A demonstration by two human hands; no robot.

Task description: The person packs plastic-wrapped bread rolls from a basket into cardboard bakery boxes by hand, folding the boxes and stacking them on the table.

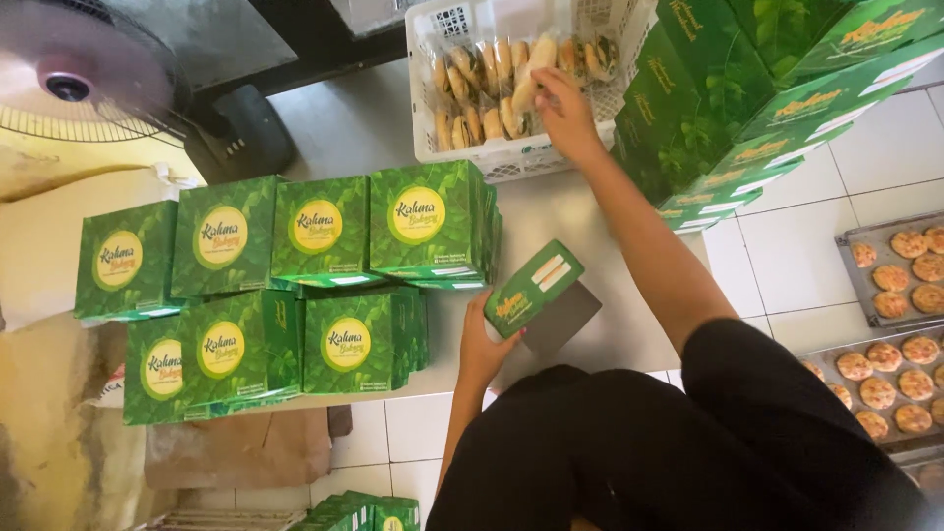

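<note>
My left hand [480, 346] grips a small green cardboard box [536, 287] from below, tilted over the white tiled counter [551, 211] with its grey flap hanging open. My right hand [565, 110] reaches forward into a white plastic basket [511, 157] and closes its fingers on a clear-wrapped pack of pastries [531, 79]. The basket holds several more such packs [472, 93] standing on edge.
Rows of closed green boxes [285, 280] are stacked on the counter at my left. A tall pile of flat green boxes [737, 98] stands at the right. Metal trays of round cookies [900, 280] lie on the floor at right. A fan [69, 84] is at top left.
</note>
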